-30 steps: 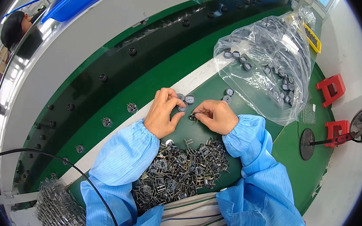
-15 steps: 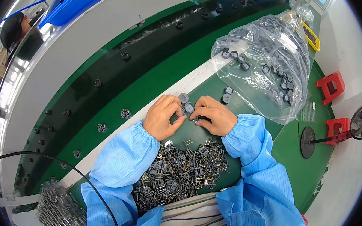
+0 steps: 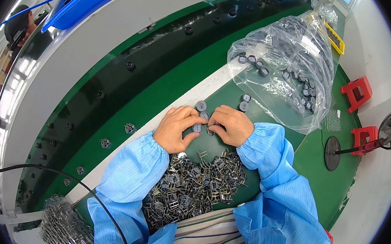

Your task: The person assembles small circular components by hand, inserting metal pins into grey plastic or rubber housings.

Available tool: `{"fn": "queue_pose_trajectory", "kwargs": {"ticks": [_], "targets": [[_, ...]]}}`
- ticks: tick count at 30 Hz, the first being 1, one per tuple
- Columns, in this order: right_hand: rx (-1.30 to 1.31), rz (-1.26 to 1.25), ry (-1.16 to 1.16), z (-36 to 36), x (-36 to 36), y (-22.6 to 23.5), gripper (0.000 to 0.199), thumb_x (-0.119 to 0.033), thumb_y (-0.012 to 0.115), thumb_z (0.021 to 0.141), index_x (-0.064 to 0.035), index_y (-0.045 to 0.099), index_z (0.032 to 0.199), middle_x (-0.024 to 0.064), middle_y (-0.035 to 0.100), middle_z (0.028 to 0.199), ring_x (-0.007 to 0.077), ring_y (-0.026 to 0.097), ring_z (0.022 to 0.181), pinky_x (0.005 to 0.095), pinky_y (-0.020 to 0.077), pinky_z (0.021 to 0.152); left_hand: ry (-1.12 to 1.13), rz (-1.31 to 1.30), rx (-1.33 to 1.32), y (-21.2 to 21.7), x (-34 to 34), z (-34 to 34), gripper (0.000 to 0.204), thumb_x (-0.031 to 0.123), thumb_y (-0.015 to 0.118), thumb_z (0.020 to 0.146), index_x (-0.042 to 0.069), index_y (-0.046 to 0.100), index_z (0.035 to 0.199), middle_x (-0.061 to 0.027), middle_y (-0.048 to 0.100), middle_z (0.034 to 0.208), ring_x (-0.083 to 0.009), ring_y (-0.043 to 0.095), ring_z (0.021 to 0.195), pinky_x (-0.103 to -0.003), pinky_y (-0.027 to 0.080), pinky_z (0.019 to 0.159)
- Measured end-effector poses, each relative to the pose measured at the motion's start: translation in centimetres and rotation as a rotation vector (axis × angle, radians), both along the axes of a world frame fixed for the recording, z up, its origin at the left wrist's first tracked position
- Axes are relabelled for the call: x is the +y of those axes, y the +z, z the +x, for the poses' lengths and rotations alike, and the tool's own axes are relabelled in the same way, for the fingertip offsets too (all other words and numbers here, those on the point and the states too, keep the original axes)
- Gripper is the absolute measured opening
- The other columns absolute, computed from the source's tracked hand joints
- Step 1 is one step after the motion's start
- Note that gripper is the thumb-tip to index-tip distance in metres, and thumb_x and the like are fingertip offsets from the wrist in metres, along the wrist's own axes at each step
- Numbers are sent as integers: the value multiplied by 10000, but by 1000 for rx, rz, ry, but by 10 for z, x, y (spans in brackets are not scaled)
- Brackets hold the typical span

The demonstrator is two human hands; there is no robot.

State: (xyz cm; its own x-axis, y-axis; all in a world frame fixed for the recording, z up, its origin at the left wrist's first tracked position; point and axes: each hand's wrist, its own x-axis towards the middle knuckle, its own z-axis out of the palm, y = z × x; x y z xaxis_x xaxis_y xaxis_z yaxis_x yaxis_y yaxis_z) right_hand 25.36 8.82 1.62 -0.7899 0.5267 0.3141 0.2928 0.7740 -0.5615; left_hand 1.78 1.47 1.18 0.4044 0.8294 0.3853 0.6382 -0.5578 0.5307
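Observation:
My left hand [image 3: 174, 128] lies over the green work surface with thumb and forefinger apart. Its forefinger reaches to a grey round plastic cap [image 3: 204, 116], and another grey cap [image 3: 197, 128] sits in the gap by the thumb, not gripped. A third cap [image 3: 200, 105] rests just beyond the fingertips. My right hand [image 3: 233, 125] is pinched on a small pinned part [image 3: 210, 132], partly covered by the fingers. Nearer to me spreads a pile of dark parts with metal pins [image 3: 194, 184].
A clear plastic bag [image 3: 284, 69] of grey caps lies at the far right, two caps [image 3: 244, 103] before it. Along the left, a green conveyor belt [image 3: 154, 90] carries spaced-out parts. A bundle of metal pieces [image 3: 63, 224], red stools [image 3: 357, 93] and a fan [image 3: 387, 132] stand around.
My left thumb and forefinger have spread apart, uncovering a grey cap between them. My right hand has shifted slightly left. Parts on the belt have moved a little toward the lower left.

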Motion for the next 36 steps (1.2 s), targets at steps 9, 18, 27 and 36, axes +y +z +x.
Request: {"fn": "queue_pose_trajectory", "kwargs": {"ticks": [9, 18, 27, 36], "targets": [[8, -90, 72, 1, -2, 8, 141, -66, 790, 811, -54, 699, 917, 80, 630, 901, 303, 630, 886, 415, 527, 756, 13, -67, 3, 5, -4, 2, 497, 325, 920, 704, 135, 679, 1095, -46, 615, 1030, -269, 601, 1032, -403, 414, 910], [260, -301, -75, -8, -2, 3, 91, -37, 804, 829, -36, 728, 879, 76, 675, 946, 261, 623, 934, 372, 511, 793, 37, -164, -4, 6, -4, 2, 532, 288, 930, 707, 92, 630, 1101, -68, 610, 1124, -278, 601, 1074, -407, 417, 916], [230, -22, -98, -25, -11, -9, 171, -70, 847, 761, -65, 709, 862, 54, 650, 943, 254, 596, 897, 386, 444, 779, 63, -147, -38, -4, -1, 1, 445, 277, 937, 706, 89, 648, 987, -54, 589, 1082, -257, 594, 1016, -396, 418, 903], [169, 130, -101, -26, -17, -1, 194, -71, 843, 744, -73, 682, 853, 35, 637, 947, 256, 599, 898, 391, 416, 733, 69, -149, -55, -5, -2, 1, 427, 271, 946, 684, 92, 661, 946, -37, 596, 1048, -243, 598, 1009, -383, 410, 883]]}}
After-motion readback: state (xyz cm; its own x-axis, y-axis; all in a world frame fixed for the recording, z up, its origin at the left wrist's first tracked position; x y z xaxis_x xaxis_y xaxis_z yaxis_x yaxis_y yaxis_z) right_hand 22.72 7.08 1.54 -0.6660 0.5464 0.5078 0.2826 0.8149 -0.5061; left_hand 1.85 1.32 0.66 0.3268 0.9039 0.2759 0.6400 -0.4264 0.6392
